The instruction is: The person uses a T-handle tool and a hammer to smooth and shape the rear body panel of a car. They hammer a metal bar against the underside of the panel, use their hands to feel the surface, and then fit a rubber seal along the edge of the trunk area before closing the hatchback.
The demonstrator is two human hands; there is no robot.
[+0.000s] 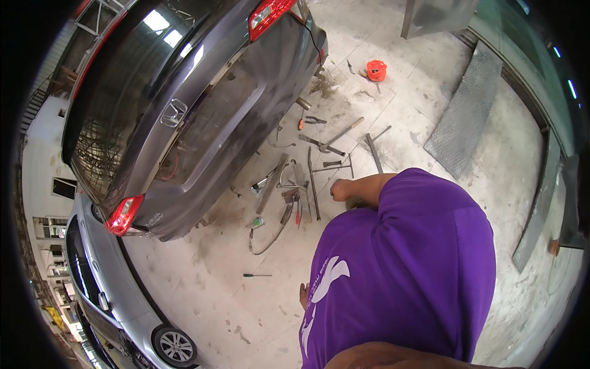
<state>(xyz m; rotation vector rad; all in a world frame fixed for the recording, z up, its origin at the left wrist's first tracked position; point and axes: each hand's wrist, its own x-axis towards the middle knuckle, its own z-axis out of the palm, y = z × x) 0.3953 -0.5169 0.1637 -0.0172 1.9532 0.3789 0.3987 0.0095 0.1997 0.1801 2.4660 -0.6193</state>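
Note:
My right hand (340,189) hangs over the floor with its fingers curled closed; whatever is in them, if anything, is hidden. Close to it lie a long thin metal bar (313,184) and a T-shaped metal tool (332,166). Beyond them is a long wooden-handled tool (350,128), crossing a dark bar. Only a small bit of what seems to be my left hand (303,295) shows past the edge of my purple shirt (424,258); its fingers are mostly hidden. A screwdriver (257,275) rests apart, to its left.
A dark grey car (246,123) with a dented rear stands at upper left, a silver car (123,270) below it. Flat bars (270,187), a bent dark hose (276,237) and pliers (315,120) litter the floor. Farther off are a red-orange container (376,71) and a metal plate (467,111).

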